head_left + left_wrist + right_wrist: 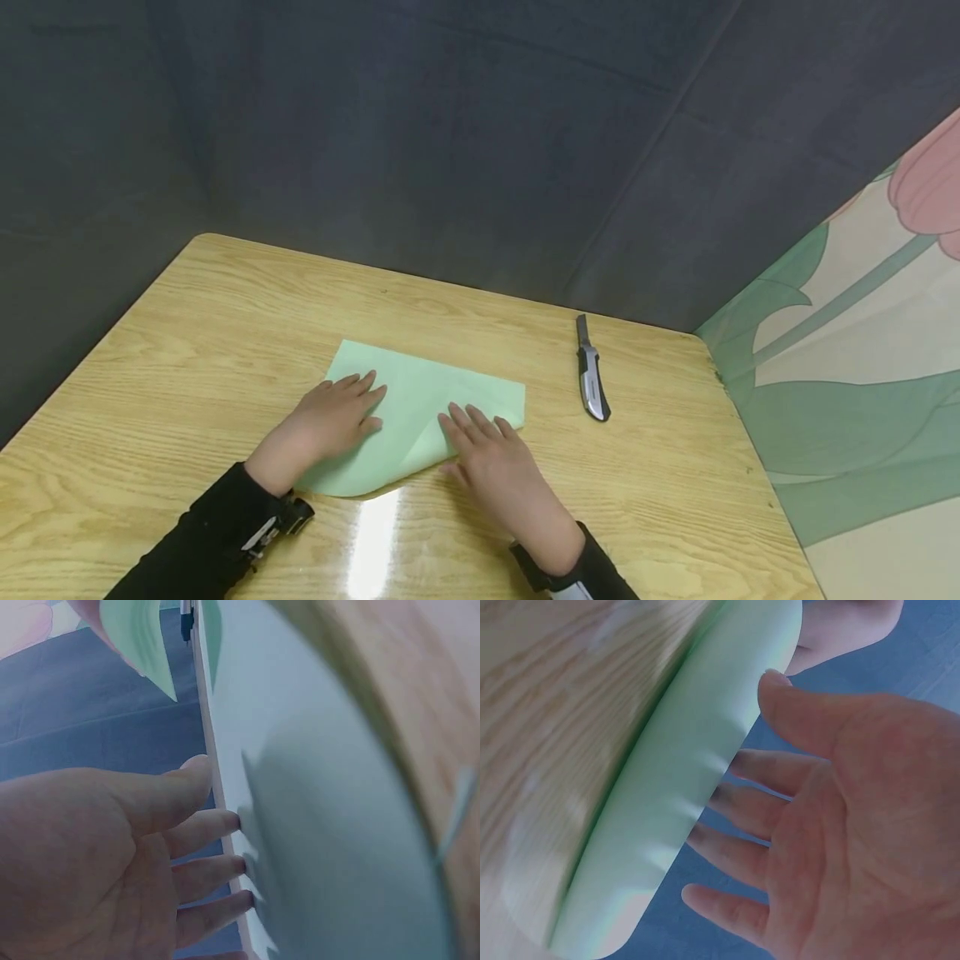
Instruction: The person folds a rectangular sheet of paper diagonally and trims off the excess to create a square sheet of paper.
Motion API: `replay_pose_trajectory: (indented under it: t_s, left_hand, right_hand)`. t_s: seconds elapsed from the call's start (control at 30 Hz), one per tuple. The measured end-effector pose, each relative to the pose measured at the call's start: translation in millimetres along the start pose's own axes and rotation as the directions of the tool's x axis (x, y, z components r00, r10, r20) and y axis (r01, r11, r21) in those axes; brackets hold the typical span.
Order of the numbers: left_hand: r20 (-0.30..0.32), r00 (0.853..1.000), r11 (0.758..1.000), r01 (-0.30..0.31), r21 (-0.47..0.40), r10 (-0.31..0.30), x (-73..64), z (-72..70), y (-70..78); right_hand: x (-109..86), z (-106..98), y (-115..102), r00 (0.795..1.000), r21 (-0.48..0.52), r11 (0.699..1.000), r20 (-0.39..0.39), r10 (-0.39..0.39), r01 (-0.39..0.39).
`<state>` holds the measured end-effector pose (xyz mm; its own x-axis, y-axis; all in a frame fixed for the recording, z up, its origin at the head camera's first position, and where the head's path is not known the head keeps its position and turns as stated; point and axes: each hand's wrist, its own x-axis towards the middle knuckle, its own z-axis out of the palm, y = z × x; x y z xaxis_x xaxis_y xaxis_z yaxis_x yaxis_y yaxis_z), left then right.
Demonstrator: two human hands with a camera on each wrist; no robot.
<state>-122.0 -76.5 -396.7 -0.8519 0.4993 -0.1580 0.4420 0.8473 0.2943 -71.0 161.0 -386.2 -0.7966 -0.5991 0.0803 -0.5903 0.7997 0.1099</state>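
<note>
A sheet of light green paper lies on the wooden table, its near edge bowed up off the surface in the right wrist view. My left hand rests on the paper's left part with fingers spread; in the left wrist view its fingertips touch the sheet. On the near right part, my right hand touches the paper with extended fingers. The right wrist view shows those fingertips against the curved green paper, the thumb close to its edge.
A utility knife with its blade out lies on the table to the right of the paper. Behind the table hangs a dark cloth. A flower-patterned cloth hangs along the right side.
</note>
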Motion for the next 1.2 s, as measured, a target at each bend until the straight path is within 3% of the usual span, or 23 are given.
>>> replay_pose_trajectory:
  t_s: [0.2,0.6,1.2]
  left_hand:
    - [-0.002,1.0,1.0,-0.003,0.03,0.003,-2.8,6.1,10.7]
    - [-0.016,0.995,0.992,-0.101,0.075,0.102,-6.2,17.0,39.7]
    - [0.013,0.976,0.97,-0.216,0.115,0.216,-11.2,21.2,55.4]
  right_hand:
    - [0.3,1,3,1.0,-0.002,1.0,0.008,0.006,-0.006]
    - [1.5,5,4,0.997,0.072,0.997,0.07,0.03,-0.035]
    - [2.3,7,3,0.992,0.054,0.999,0.122,0.003,-0.01]
